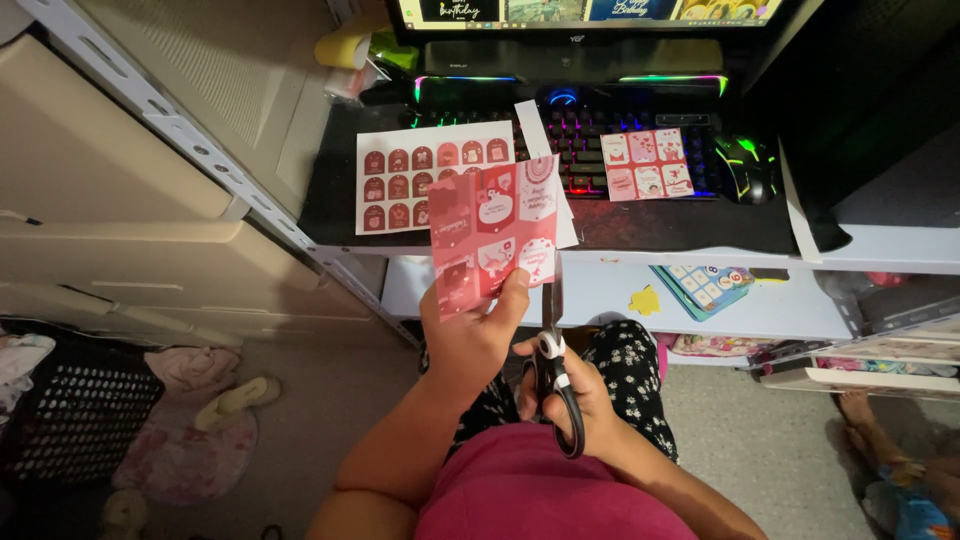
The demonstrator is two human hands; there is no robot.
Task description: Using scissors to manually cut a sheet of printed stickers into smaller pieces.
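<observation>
**Scissors blade up under a sheet of red tags**

The left hand (470, 335) holds a printed sheet of red and pink gift tags (493, 232) upright in front of the desk, thumb pressed on its lower edge at the front and the other fingers behind, so the grip is a closed pinch on the bottom of the paper. The sheet's long axis runs roughly up and down, leaning a little to the right at the top.

The right hand (570, 395) is wrapped through the black handles of a pair of scissors (553, 375), fingers curled tight in the loops. The blades point straight up from the hand and meet the sheet's lower right edge, just beside the left thumb (whether the blades are parted there is too small to tell). So the paper lies directly above the scissors, and the blade line runs close to parallel with the sheet's long side.

On the desk behind lie another tag sheet in darker red (400, 180), a smaller cut piece of tags (647, 163) resting on the lit keyboard (590, 130), and a mouse (745, 165) to the right. A monitor's lower edge (590, 12) shows above.
</observation>
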